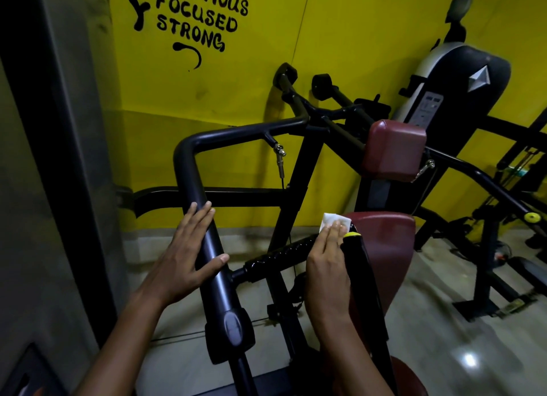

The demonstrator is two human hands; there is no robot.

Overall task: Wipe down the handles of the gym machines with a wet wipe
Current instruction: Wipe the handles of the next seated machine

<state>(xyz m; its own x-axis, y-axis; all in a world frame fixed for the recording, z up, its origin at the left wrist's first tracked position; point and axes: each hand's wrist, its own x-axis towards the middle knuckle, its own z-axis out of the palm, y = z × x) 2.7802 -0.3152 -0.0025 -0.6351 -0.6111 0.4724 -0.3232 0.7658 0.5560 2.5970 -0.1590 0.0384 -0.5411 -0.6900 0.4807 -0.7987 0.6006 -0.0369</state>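
Yellow gym wall (340,26) behind. Left hand (185,256), fingers straight, steadies frame (207,218); right hand (327,265) presses wipe (331,219) flat on handle (284,252). Best: wrap wipe, stroke full length.

**Narrow gaps between the machine bars**

The black frame bar (207,227) runs steeply on the left, close to the grey pillar (59,159), so only a thin passage stays on that side. Between this bar and the red seat pad (384,247) there is an open gap, crossed by the ribbed handle (281,255) and a thin cable (282,176). The upper red pad (393,150) and the yellow wall (340,40) close the back. To the right, the tiled floor (444,321) is open.
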